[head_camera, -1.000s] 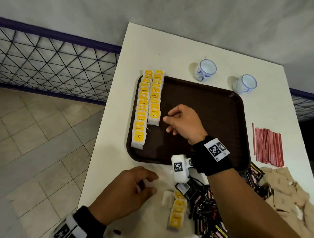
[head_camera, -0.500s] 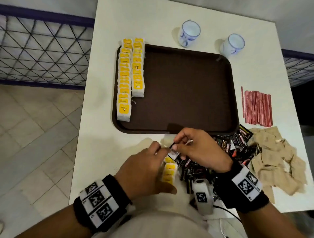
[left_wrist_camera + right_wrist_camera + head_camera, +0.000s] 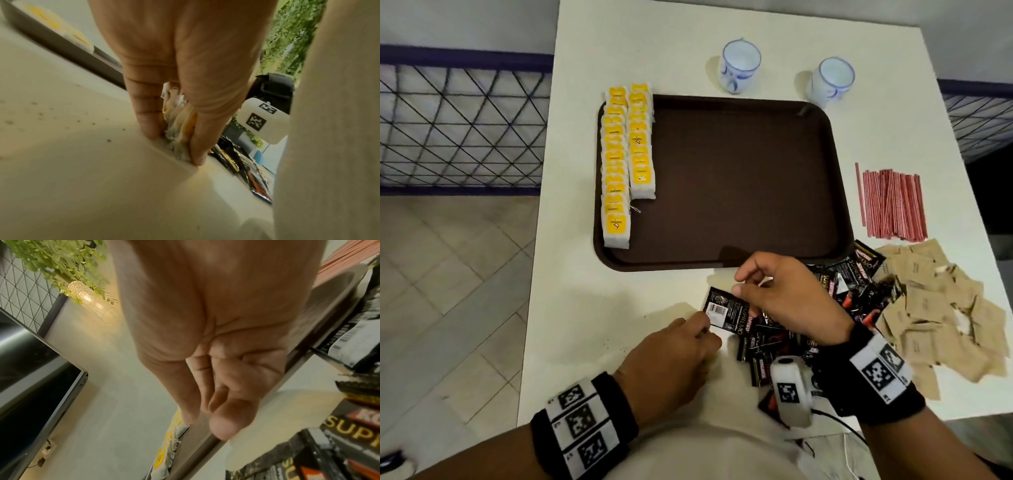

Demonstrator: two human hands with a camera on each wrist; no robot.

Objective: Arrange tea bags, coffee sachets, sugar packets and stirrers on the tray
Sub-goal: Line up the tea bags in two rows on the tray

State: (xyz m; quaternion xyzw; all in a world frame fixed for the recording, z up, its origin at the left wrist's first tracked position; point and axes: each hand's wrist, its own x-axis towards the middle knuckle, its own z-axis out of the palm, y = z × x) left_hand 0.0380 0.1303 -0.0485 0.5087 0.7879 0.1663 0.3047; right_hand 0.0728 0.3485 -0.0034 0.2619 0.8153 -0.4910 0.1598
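Note:
A brown tray (image 3: 739,178) carries two rows of yellow tea bags (image 3: 616,164) along its left side. At the table's front edge my left hand (image 3: 707,334) pinches a small stack of tea bags (image 3: 183,125) between thumb and fingers, mostly hidden in the head view. My right hand (image 3: 739,282) hovers just in front of the tray with its fingers loosely curled and nothing in them, its thumb over a black coffee sachet (image 3: 724,310). More coffee sachets (image 3: 852,281) lie heaped under and right of that hand.
Red stirrers (image 3: 890,202) lie in a flat bundle right of the tray. Brown sugar packets (image 3: 935,308) spread over the front right corner. Two blue-and-white cups (image 3: 739,68) (image 3: 830,80) stand behind the tray. A wire fence (image 3: 458,126) runs left of the table.
My right hand has drawn back from the tray to the sachets at the front. My left hand has closed over the loose tea bags that lay by the table edge.

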